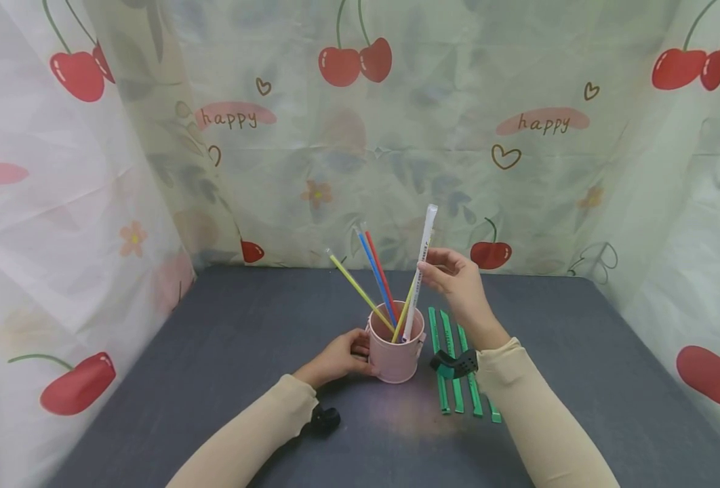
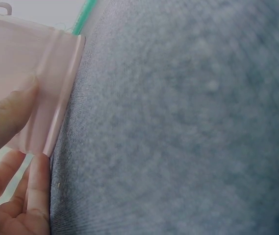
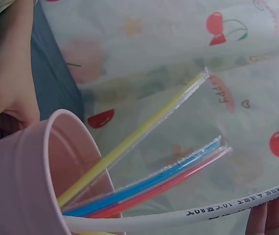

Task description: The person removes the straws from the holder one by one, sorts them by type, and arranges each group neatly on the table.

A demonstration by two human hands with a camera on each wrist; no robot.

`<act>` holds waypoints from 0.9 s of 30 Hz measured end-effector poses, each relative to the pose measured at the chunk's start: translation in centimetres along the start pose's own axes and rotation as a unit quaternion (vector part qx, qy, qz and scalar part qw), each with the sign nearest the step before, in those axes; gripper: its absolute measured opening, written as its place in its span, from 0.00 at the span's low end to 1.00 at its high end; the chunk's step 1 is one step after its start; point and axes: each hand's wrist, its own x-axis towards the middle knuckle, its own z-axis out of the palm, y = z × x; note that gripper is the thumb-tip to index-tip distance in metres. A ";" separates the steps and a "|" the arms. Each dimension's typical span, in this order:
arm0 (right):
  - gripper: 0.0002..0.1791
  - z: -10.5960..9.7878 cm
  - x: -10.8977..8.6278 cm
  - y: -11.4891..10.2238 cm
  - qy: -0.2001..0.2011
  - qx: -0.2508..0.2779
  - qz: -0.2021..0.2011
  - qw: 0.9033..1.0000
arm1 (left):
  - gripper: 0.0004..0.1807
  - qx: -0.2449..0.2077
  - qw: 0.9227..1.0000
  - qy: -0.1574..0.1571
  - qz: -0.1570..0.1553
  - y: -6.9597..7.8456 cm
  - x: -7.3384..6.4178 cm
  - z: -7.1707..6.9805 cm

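A small pink bucket (image 1: 394,360) stands upright on the dark table. My left hand (image 1: 340,356) grips its left side, thumb and fingers spread around the wall, as the left wrist view also shows. Above the rim, my right hand (image 1: 459,281) pinches a white paper-wrapped straw (image 1: 422,261) with printed lettering; the straw's lower end is inside the bucket. Also leaning in the bucket are a yellow straw (image 3: 139,134), a blue straw (image 3: 159,178) and a red straw (image 3: 173,183) in clear wrappers. A second yellow straw (image 1: 404,313) leans beside the white one.
Several green wrapped sticks (image 1: 442,393) lie side by side on the table, right of the bucket and partly under my right wrist. A patterned curtain (image 1: 396,169) with cherries and the word "happy" hangs behind the table (image 1: 256,339) and along both sides.
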 end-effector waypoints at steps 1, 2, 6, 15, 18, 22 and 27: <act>0.12 -0.1 0.0 -0.1 0.001 0.010 -0.001 1.000 | 0.34 0.000 1.000 0.000 -0.001 0.0 0.0 0.0; 0.11 -0.2 0.1 -0.2 0.003 0.017 -0.002 1.000 | 0.35 0.000 1.000 0.001 -0.003 0.1 0.0 0.0; 0.10 -0.7 0.2 -0.4 0.010 0.043 0.000 0.999 | 0.34 0.000 1.000 0.003 -0.003 0.1 0.0 0.1; 0.09 -1.8 0.3 -1.2 0.035 0.102 -0.008 0.994 | 0.34 -0.002 1.000 -0.001 -0.001 0.2 -0.1 0.0; 0.09 -2.2 0.2 -1.5 0.040 0.121 -0.013 0.992 | 0.34 -0.003 1.000 -0.001 0.002 0.1 -0.1 0.0; 0.10 -2.8 0.2 -1.9 0.045 0.149 -0.017 0.988 | 0.34 -0.005 1.000 0.000 0.001 0.0 0.0 0.0; 0.09 -3.7 0.3 -2.0 0.053 0.156 -0.012 0.986 | 0.34 -0.004 1.000 -0.001 0.004 -0.1 0.0 0.0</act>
